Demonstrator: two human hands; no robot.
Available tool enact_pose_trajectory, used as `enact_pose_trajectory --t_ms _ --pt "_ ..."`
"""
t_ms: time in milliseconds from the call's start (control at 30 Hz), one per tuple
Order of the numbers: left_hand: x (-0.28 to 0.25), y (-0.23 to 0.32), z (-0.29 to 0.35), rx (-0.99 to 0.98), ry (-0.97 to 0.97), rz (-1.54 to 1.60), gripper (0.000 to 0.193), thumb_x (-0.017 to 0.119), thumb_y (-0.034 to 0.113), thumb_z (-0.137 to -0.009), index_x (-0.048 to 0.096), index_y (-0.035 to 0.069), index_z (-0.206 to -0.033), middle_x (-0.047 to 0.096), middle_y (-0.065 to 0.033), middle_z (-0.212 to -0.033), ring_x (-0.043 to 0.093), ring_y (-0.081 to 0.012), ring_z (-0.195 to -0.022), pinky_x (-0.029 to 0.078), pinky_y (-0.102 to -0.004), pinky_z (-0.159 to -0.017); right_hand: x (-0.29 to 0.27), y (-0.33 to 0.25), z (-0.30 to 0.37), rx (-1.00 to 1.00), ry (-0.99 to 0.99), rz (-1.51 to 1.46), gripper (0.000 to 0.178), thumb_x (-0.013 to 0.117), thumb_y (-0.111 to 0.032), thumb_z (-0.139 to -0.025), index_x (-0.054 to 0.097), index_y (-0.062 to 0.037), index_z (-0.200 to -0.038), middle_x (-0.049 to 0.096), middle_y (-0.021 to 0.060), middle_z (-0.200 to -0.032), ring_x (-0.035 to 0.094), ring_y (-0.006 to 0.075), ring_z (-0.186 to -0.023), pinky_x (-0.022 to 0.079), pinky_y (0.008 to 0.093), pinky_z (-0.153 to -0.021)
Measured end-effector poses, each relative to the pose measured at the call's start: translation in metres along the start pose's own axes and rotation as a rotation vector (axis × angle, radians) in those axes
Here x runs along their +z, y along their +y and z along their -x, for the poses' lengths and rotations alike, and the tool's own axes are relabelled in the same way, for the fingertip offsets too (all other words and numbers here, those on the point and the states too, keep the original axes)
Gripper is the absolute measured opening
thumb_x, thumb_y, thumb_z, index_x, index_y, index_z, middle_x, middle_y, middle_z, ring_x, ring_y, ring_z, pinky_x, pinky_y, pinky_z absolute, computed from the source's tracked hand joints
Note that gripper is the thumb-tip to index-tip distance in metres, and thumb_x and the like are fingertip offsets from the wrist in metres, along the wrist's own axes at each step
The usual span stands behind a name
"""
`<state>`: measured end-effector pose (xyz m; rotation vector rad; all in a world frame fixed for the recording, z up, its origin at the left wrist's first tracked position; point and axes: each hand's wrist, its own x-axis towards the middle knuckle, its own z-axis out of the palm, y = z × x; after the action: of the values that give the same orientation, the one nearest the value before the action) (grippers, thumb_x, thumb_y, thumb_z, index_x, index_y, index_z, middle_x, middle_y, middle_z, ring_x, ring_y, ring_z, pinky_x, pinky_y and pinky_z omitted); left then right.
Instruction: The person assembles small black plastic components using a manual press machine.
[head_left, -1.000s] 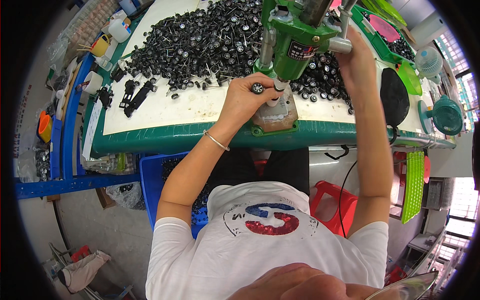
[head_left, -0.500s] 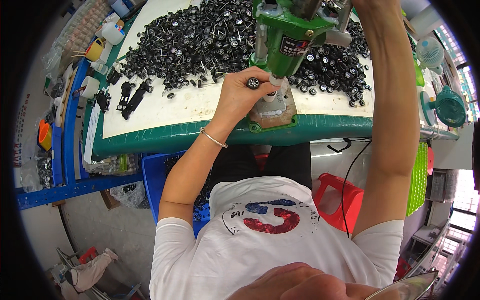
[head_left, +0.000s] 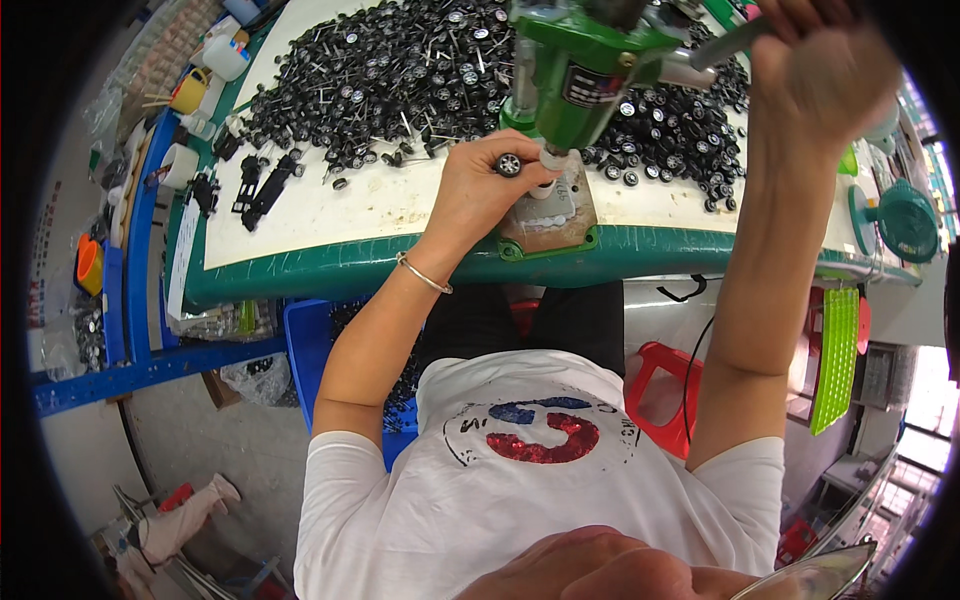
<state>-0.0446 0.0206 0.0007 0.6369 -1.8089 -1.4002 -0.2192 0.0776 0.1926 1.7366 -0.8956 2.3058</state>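
Observation:
A green bench press (head_left: pixel 578 85) stands at the table's front edge, its white tip reaching down over a metal base plate (head_left: pixel 560 226). My left hand (head_left: pixel 478 185) is closed at that tip, pinching a small black toy wheel (head_left: pixel 508 165) with a silver hub. Whether an axle runs from the wheel between the fingers is hidden. My right hand (head_left: pixel 825 80), somewhat blurred, is up at the right with its fingers around the end of the press's metal lever (head_left: pixel 738 43).
Behind the press spreads a big heap of black wheels and axles (head_left: pixel 390 85); loose wheels (head_left: pixel 715 170) lie to its right. Black toy chassis (head_left: pixel 268 195) rest at the left. Below are a blue bin (head_left: pixel 308 345) and a red stool (head_left: pixel 665 390). A green fan (head_left: pixel 905 220) is at far right.
My right hand has swung to the right and toward me, bringing the lever out sideways. My left hand and the wheel stay in place at the press tip.

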Motion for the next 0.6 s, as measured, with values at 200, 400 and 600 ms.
enact_pose_trajectory --t_ms 200,400,600 --pt "0.003 0.003 0.003 -0.019 -0.026 0.113 0.015 0.074 0.004 -0.074 0.07 -0.002 -0.087 0.066 -0.0035 -0.082 0.061 -0.0085 -0.073 0.049 -0.0232 -0.066 -0.014 -0.012 0.018 0.012 0.069 -0.23 0.028 0.045 -0.025 -0.084 0.041 -0.0074 -0.063 0.023 -0.001 -0.047 0.015 0.0082 -0.038 0.012 0.0263 -0.037" --pt "0.006 -0.001 0.005 -0.103 -0.002 0.153 0.017 0.073 0.007 -0.077 0.071 0.001 -0.092 0.066 -0.0021 -0.08 0.058 -0.0085 -0.07 0.049 -0.0245 -0.067 -0.005 -0.014 0.013 0.075 0.051 -0.233 0.028 0.045 -0.019 -0.086 0.04 -0.0084 -0.061 0.024 -0.0001 -0.049 0.016 0.0085 -0.039 0.013 0.0263 -0.038" --pt "0.004 -0.006 0.005 -0.217 -0.049 0.172 0.015 0.07 0.005 -0.081 0.067 0.0 -0.096 0.062 -0.0016 -0.086 0.058 -0.0078 -0.074 0.046 -0.0215 -0.065 0.025 0.012 -0.024 0.452 0.264 -0.006 0.017 0.058 -0.018 -0.091 0.054 -0.0039 -0.083 0.048 -0.0002 -0.065 0.039 0.0071 -0.049 0.026 0.0197 -0.043"
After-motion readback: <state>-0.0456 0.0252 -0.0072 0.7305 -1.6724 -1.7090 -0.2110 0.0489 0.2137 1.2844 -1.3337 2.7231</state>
